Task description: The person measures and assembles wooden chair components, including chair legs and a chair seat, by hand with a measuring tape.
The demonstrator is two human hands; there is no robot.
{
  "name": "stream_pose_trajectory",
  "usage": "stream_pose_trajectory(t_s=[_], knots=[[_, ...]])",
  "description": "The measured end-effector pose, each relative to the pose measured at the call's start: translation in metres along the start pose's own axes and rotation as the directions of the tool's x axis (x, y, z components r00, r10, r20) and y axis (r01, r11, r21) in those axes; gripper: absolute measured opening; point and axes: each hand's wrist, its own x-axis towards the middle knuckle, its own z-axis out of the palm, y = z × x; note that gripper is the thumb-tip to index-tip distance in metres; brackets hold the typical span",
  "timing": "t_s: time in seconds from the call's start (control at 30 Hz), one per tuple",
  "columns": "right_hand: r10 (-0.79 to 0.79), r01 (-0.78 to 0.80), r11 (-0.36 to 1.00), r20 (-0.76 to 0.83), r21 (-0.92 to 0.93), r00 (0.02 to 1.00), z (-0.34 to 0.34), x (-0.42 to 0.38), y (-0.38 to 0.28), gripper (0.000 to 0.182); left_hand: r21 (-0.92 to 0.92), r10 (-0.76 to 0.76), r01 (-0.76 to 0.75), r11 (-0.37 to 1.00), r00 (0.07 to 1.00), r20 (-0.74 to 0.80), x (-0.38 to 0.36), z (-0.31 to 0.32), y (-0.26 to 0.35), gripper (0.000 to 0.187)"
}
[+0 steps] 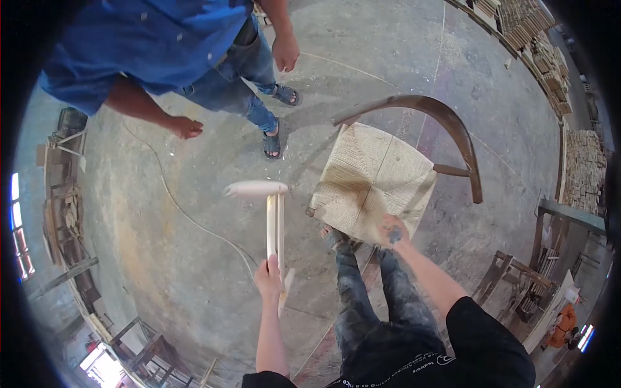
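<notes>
My left hand [268, 278] is wrapped round a pale wooden frame piece [272, 226] with two slim parallel bars. A thicker rounded crosspiece runs leftward from the top of the bars. In front of my legs stands a chair with a woven cord seat [369, 181] and a dark curved wooden backrest rail [446, 116]. Over the near right edge of the seat is my right hand [393, 229], its fingers curled and somewhat blurred. A dark patch shows at this hand; what it is, I cannot make out.
A person in a blue shirt [149, 45] and sandals stands on the concrete floor [207, 258] ahead. A thin hose [165, 184] snakes across the floor at left. Stacked wood [582, 168] lines the right side, and wooden racks [61, 213] stand at left.
</notes>
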Motion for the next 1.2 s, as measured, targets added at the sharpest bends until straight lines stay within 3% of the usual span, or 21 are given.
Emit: stream_pose_trajectory(t_s=[0.03,0.1,0.17,0.2,0.23,0.3,0.37,0.43,0.53,0.63,0.73,0.83,0.9,0.97,1.03,1.2], knots=[[-0.102,0.096,0.995,-0.155,-0.04,0.983,-0.001,0.0,-0.007,0.044,0.038,0.061,-0.06,0.997,0.998,-0.014,0.023,0.011,0.003,0.043],[-0.309,0.104,0.798,-0.255,-0.594,0.916,0.002,0.011,-0.009,0.053,0.096,0.128,-0.126,0.987,0.992,-0.008,0.069,0.036,0.007,0.044],[-0.387,-0.037,0.301,-0.158,-0.953,0.908,-0.013,0.023,-0.003,0.061,0.134,0.173,-0.174,0.976,0.985,0.021,0.119,0.066,-0.003,0.045],[-0.319,-0.099,-0.033,-0.084,-0.995,0.944,-0.026,0.022,-0.004,0.066,0.149,0.206,-0.208,0.967,0.978,0.028,0.143,0.082,-0.008,0.046],[-0.223,-0.123,-0.368,-0.041,-0.922,0.974,-0.038,0.022,-0.005,0.071,0.139,0.214,-0.218,0.966,0.976,0.041,0.163,0.097,-0.008,0.047],[-0.19,-0.141,-0.046,-0.13,-0.989,0.973,-0.049,0.026,0.001,0.072,0.128,0.236,-0.242,0.962,0.97,0.063,0.2,0.124,-0.006,0.048],[-0.165,-0.08,-0.002,-0.079,-0.997,0.983,-0.057,0.026,0.001,0.073,0.113,0.249,-0.255,0.96,0.967,0.061,0.228,0.148,0.0,0.05],[-0.126,0.076,-0.233,0.108,-0.969,0.986,-0.052,0.026,-0.001,0.074,0.102,0.256,-0.259,0.96,0.966,0.042,0.246,0.165,0.011,0.051],[-0.143,-0.265,-0.621,-0.225,-0.738,0.964,0.029,0.023,-0.009,0.083,0.062,0.161,-0.169,0.984,0.979,0.122,0.266,0.188,0.017,0.047],[-0.149,-0.181,-0.633,-0.111,-0.752,0.983,0.016,0.021,-0.009,0.084,0.05,0.29,-0.294,0.955,0.954,0.079,0.281,0.215,0.014,0.051],[-0.174,-0.207,-0.744,-0.115,-0.635,0.978,0.022,0.02,-0.008,0.083,0.103,0.335,-0.344,0.933,0.937,0.098,0.287,0.234,0.021,0.048],[-0.196,-0.319,-0.802,-0.282,-0.506,0.939,0.058,0.041,-0.014,0.08,-0.028,0.332,-0.331,0.943,0.936,0.119,0.285,0.251,0.028,0.045],[-0.275,-0.216,-0.794,0.018,-0.568,0.961,0.122,0.079,-0.014,0.077,-0.03,0.272,-0.271,0.962,0.95,0.154,0.282,0.259,0.027,0.044],[-0.283,-0.105,-0.778,0.197,-0.62,0.939,0.183,0.124,-0.013,0.078,-0.049,0.231,-0.226,0.973,0.956,0.179,0.273,0.264,0.033,0.043],[-0.224,-0.016,-0.853,0.339,-0.521,0.914,0.203,0.17,-0.011,0.085,-0.027,0.26,-0.26,0.965,0.946,0.193,0.271,0.266,0.034,0.042],[-0.079,-0.026,-0.963,0.192,-0.267,0.978,0.209,0.224,-0.01,0.093,0.003,0.313,-0.32,0.948,0.929,0.198,0.266,0.269,0.041,0.04]])
